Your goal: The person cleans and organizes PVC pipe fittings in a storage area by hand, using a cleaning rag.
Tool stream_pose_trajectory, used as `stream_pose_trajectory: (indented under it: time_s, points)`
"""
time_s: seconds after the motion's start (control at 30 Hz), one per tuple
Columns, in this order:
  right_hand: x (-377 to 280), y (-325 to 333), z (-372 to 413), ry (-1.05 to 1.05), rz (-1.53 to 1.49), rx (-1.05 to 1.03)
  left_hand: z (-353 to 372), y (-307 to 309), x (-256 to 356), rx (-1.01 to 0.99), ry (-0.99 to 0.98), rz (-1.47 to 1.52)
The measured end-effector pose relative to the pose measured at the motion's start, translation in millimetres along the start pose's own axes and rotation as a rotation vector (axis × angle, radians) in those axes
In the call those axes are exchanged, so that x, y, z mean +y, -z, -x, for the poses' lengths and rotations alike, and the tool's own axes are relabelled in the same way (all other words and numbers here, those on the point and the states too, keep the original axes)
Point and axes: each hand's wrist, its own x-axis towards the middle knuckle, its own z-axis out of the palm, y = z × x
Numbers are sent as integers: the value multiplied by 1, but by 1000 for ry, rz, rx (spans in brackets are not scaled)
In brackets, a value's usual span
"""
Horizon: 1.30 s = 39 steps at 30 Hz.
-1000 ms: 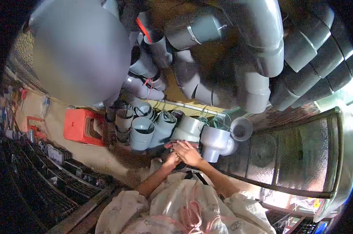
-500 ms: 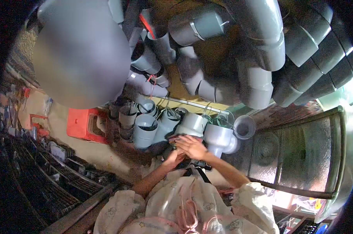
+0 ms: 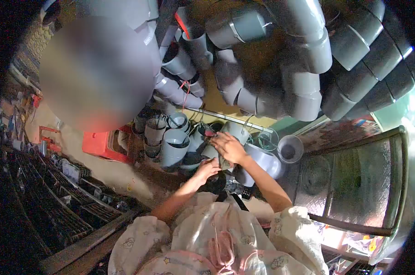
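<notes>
My right hand (image 3: 230, 147) presses over a grey plastic pipe fitting (image 3: 209, 153), with a crumpled, dark, brownish cloth (image 3: 224, 163) bunched under the palm. A reddish bit shows by its fingertips. Lower and to the left, my left hand (image 3: 206, 169) grips the near end of the same fitting, its fingers partly hidden. Around both hands hang other grey fittings: a wide open-ended one (image 3: 175, 145) on the left and a pale, larger one (image 3: 264, 160) on the right. Below the hands, a dark object with small keys (image 3: 247, 192) is partly covered.
Large grey pipe elbows (image 3: 303, 59) hang overhead, with more fittings at upper right. A metal rail (image 3: 235, 119) runs behind the hanging pieces. A red plastic stool (image 3: 106, 145) stands left, dark racks (image 3: 74, 197) lie lower left, and a framed glass panel (image 3: 354, 183) is at right.
My hands have moved apart. My right hand has gone up and slightly right along the fitting, while my left has dropped back a little. The view has shifted slightly.
</notes>
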Motion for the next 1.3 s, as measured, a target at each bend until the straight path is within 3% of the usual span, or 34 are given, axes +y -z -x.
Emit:
stream_pose_trajectory:
  time_s: [0.07,0.17,0.2,0.3,0.33,0.43,0.6,0.63,0.8,0.9,0.93,1.03,1.07,1.17,1.2,1.3]
  points:
    - [17,-1,3,-37,-18,57,5,-2,5,-36,-2,-13]
    - [15,-19,-1,-394,146,290,9,-5,10,-27,9,-25]
    - [6,-19,-1,-243,226,331,10,-6,11,-15,17,-29]
    - [-3,-13,14,127,200,82,5,-2,4,51,60,-45]
    - [0,-14,21,163,157,-4,7,-2,2,60,65,-35]
    - [14,15,39,294,144,2,7,0,-1,7,26,-11]
    - [15,-12,28,-365,292,260,7,-4,1,130,64,-79]
    - [1,-19,23,-395,227,279,3,-2,-2,125,78,-75]
    - [-11,-13,39,228,212,-75,1,4,-6,106,115,-77]
    - [7,6,44,111,257,25,3,2,-7,136,129,-64]
    - [3,8,41,-73,245,138,4,0,-6,146,131,-53]
    - [-9,-19,25,-204,425,120,4,-1,-11,185,95,-33]
    - [-17,-27,24,-37,432,96,1,2,-16,193,86,-29]
    - [-26,-28,33,211,261,-111,-5,11,-32,175,106,-48]
    - [-20,-23,38,292,217,-83,6,1,-25,162,100,-43]
    - [-3,1,33,275,103,-38,7,2,-26,160,73,-34]
